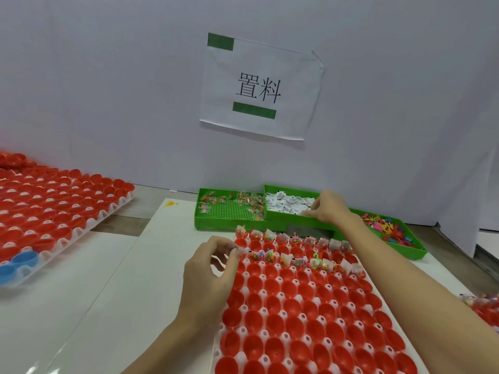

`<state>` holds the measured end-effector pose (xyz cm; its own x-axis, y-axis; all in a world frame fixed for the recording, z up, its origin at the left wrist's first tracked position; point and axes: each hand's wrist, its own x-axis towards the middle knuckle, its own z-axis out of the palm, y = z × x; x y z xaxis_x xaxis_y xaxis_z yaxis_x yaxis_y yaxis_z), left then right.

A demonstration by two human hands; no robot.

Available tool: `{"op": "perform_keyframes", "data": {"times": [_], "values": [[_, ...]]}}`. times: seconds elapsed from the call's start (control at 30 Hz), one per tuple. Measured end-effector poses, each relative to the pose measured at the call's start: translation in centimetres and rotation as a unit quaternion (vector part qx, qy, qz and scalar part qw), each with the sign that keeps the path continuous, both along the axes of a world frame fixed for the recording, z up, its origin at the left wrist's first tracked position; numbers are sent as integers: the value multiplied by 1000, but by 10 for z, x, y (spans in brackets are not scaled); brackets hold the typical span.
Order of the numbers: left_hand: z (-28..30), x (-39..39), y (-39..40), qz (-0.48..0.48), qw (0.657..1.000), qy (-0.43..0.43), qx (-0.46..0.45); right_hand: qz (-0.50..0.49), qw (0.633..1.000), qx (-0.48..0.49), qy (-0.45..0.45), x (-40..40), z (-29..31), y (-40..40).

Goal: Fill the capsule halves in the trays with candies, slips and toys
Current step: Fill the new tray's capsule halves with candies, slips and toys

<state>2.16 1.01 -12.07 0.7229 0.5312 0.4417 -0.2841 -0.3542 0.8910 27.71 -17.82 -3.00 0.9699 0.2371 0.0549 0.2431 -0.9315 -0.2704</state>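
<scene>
Two rows at most are filled in the white tray (216, 354) of red capsule halves (293, 306), which is the landmark here; every row nearer the person is bare red cups, so I judge the job barely begun. Left of that tray and well apart lies a second tray (81, 230), packed with red halves and a few blue ones at its near corner, likely parked until its turn. Just behind the tray sit three green bins, kept close so that each reach is short: the candy bin (229, 210) behind its left end, the slip bin (286, 205) raised behind its middle, the toy bin (391, 230) behind its right end. On the wall above the bins hangs a paper sign (259, 87) printed 置料 between green bars. The right hand (328, 206) reaches into the slip bin, fingers bent down onto the white slips (283, 202); whether it has one pinched I cannot tell. The left hand (213, 261) hovers at the tray's far left corner, fingertips pinching a small packet (239, 249) over a cup there, apparently to drop it in.
</scene>
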Motion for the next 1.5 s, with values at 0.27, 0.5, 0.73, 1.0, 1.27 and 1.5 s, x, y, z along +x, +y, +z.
{"op": "perform_keyframes", "data": {"times": [0.27, 0.5, 0.73, 1.0, 1.27, 1.5], "values": [[-1, 2, 0, 1, 1000, 6, 13, -14, 999, 31, 38, 6, 1, 8], [-2, 2, 0, 2, 1000, 14, -2, 22, 993, 111, 7, 9, -4, -8], [-3, 1, 0, 6, 1000, 21, 5, 40, 985, 162, -38, 5, -8, -18], [14, -2, 7, -19, 999, -2, 34, 34, 962, 251, -99, -14, -12, -35], [20, -9, -1, -54, 997, -5, 51, 43, 953, 286, -89, -38, -7, -39], [28, -14, -4, -76, 997, 0, 34, 256, 921, 293, 15, -145, 16, -23]]}}
